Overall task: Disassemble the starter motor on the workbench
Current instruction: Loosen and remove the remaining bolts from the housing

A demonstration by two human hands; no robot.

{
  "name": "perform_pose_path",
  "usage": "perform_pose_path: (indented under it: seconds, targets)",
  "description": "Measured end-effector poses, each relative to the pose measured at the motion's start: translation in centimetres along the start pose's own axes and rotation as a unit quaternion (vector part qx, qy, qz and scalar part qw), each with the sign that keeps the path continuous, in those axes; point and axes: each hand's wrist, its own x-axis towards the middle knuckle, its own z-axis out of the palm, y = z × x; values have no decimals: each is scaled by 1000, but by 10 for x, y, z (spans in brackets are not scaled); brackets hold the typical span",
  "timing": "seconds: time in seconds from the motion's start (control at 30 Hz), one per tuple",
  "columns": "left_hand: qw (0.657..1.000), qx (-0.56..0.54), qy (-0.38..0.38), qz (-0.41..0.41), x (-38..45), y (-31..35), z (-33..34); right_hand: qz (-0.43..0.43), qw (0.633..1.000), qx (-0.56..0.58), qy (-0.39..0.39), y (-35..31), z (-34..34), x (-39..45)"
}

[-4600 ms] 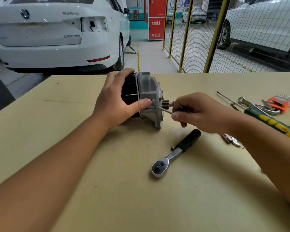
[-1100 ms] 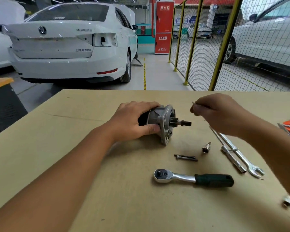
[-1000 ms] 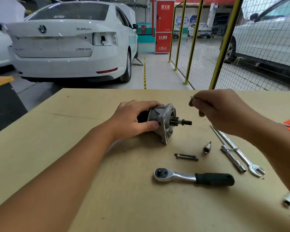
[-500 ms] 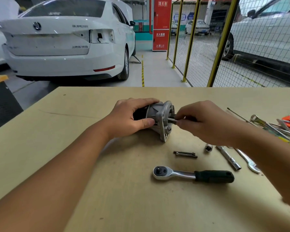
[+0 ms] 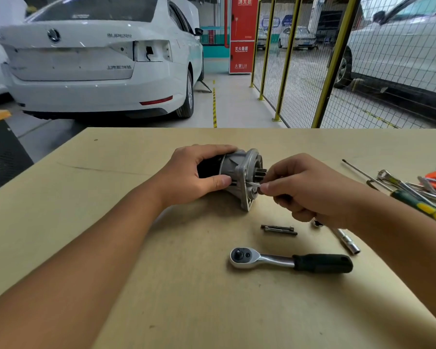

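The starter motor [image 5: 239, 172] lies on its side on the workbench [image 5: 161, 285], its silver nose housing facing right with the pinion gear [image 5: 261, 171] showing. My left hand [image 5: 194, 173] grips the black body, thumb pressed near the housing. My right hand [image 5: 305, 187] pinches a thin metal pin [image 5: 254, 183] whose tip sits at a hole in the housing flange. The rest of the pin is hidden in my fingers.
Two loose bolts [image 5: 278, 229] lie in front of the motor, a ratchet wrench [image 5: 291, 261] nearer me. A socket extension [image 5: 346, 241] pokes out under my right wrist. Wrenches, hex keys and a green-yellow screwdriver [image 5: 420, 206] crowd the right edge.
My right hand came down from above the motor with the thin pin and now holds its tip against the housing flange. My left hand stays on the motor body.
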Motion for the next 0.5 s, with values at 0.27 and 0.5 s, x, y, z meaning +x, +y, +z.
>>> perform_pose_path:
  seconds: [0.27,0.5]
  targets:
    - [1000,0,5,-3,-1,0,1,-8,999,-26,27,2,5,1]
    - [1000,4,2,1,0,-1,2,-186,894,-379,149,-2,16,-3]
